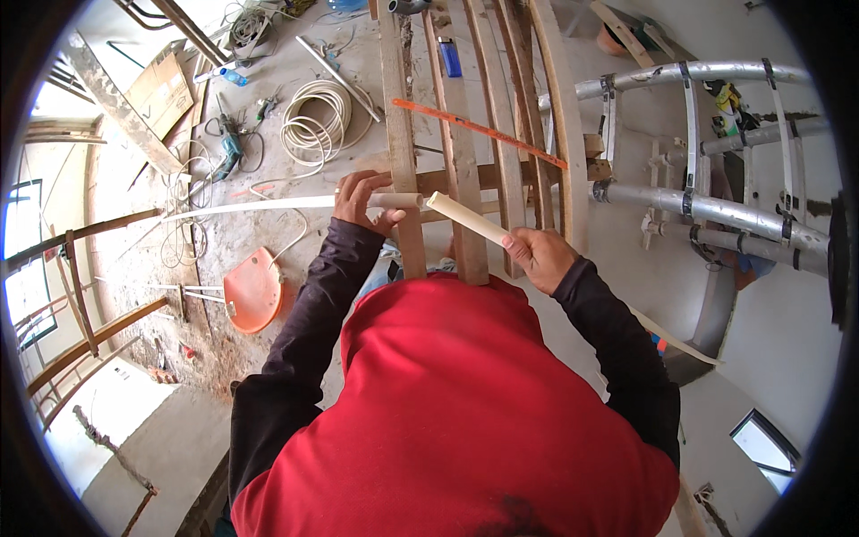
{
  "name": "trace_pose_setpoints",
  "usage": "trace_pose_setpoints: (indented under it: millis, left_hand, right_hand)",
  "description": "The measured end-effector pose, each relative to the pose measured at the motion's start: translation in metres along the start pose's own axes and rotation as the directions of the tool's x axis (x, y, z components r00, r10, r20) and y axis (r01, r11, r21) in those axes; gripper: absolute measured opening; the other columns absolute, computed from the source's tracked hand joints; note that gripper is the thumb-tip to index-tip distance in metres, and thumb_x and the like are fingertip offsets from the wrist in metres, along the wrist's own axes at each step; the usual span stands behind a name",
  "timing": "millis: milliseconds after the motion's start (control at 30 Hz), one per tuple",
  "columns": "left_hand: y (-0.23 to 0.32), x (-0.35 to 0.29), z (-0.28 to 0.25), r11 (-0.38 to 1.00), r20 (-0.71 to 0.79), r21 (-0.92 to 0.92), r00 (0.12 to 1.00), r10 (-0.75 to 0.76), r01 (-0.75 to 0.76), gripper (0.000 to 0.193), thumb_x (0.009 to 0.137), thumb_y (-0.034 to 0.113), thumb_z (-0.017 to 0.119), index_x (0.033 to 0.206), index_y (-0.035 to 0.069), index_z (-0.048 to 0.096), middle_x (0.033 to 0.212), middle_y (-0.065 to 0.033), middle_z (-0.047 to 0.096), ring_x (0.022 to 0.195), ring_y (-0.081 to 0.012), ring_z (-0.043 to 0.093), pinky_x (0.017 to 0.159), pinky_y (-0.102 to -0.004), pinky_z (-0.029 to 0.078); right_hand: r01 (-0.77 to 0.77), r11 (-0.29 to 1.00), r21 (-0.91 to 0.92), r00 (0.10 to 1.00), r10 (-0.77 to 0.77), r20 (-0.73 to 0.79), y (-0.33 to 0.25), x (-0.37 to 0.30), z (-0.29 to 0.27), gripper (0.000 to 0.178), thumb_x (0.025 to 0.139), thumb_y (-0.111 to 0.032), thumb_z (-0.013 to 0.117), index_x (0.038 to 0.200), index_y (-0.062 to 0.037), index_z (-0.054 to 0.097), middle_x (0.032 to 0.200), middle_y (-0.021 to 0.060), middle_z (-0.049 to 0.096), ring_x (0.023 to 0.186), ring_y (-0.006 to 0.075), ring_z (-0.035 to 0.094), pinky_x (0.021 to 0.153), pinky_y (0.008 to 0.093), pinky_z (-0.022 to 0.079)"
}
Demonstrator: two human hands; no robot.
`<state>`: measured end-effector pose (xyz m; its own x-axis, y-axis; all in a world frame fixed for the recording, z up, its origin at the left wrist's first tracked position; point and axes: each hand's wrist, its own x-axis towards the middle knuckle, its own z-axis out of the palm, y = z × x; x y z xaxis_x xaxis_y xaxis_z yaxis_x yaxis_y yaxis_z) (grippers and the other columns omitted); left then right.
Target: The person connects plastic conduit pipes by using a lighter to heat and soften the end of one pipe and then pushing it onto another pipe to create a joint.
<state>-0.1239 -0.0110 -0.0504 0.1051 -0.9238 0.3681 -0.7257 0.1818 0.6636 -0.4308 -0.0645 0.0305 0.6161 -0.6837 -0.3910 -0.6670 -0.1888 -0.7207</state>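
The left hand [362,201] is closed around a cream plastic conduit pipe [268,205] that runs off to the left, its short cut end poking out to the right of the fingers and lying across a wooden plank [399,134]. The right hand [537,257] grips a second cream conduit pipe [470,219], whose open end points up and left toward the first pipe's end, the two ends near each other but apart; its far length trails down to the right behind the sleeve. Both pipes sit over a rack of upright wooden planks. An orange hacksaw blade [479,132] lies slanted across those planks farther away. On the floor to the left are a coil of white cable [313,116] and an orange hard hat [253,290].
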Motion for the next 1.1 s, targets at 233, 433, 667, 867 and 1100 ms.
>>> trace_pose_setpoints:
  millis: [233,433,667,867,1100]
  left_hand:
    - [0.069,0.028,-0.012,0.999,0.225,-0.014,0.973,-0.048,0.052,0.029,0.088,0.036,0.058,0.091,0.008,0.064,0.082,-0.0075,0.065,0.085,-0.0295,0.059,0.082,-0.0404,0.04]
    - [0.079,0.019,-0.009,0.937,0.171,-0.174,0.946,-0.275,0.303,0.031,0.094,0.028,0.05,0.082,0.004,0.064,0.069,-0.0138,0.062,0.063,-0.0283,0.061,0.058,-0.0377,0.046]
    - [0.095,0.015,-0.025,0.653,0.409,-0.489,0.813,-0.414,0.578,0.045,0.099,0.037,0.042,0.083,0.001,0.063,0.069,-0.0064,0.061,0.063,-0.0143,0.058,0.061,-0.0297,0.046]
    - [0.105,0.007,-0.029,0.659,0.306,-0.609,0.897,-0.319,0.442,0.028,0.094,0.027,0.057,0.088,0.0,0.061,0.081,-0.0046,0.064,0.074,-0.0132,0.061,0.072,-0.0271,0.048]
    - [0.098,0.003,-0.024,0.883,0.022,-0.463,0.997,-0.069,0.072,0.012,0.08,0.004,0.069,0.086,0.005,0.058,0.078,-0.008,0.067,0.068,-0.0192,0.066,0.064,-0.0284,0.052]
  right_hand:
    - [-0.028,0.994,-0.105,0.998,0.034,0.051,-0.016,-0.001,-0.003,0.054,0.097,-0.049,0.04,0.081,-0.0002,0.055,0.058,0.0168,0.053,0.056,0.0344,0.056,0.055,0.0413,0.043]
    - [-0.002,0.979,-0.202,1.0,-0.003,-0.026,-0.032,-0.015,0.0,0.052,0.096,-0.049,0.042,0.078,-0.0011,0.054,0.057,0.0165,0.052,0.055,0.0354,0.056,0.053,0.0403,0.043]
    - [0.038,0.995,-0.091,0.999,-0.036,0.03,-0.039,-0.025,-0.017,0.051,0.096,-0.049,0.043,0.079,-0.0026,0.057,0.053,0.0184,0.05,0.05,0.0382,0.053,0.049,0.0431,0.042]
    - [0.043,0.996,-0.074,0.997,-0.039,0.059,-0.041,-0.024,-0.023,0.053,0.097,-0.049,0.042,0.077,-0.0015,0.057,0.053,0.0195,0.049,0.05,0.0375,0.052,0.049,0.0424,0.041]
    - [0.015,0.997,-0.075,0.996,-0.008,0.086,-0.036,-0.028,-0.02,0.056,0.096,-0.05,0.041,0.076,-0.0005,0.056,0.053,0.0178,0.049,0.049,0.0356,0.052,0.05,0.0414,0.042]
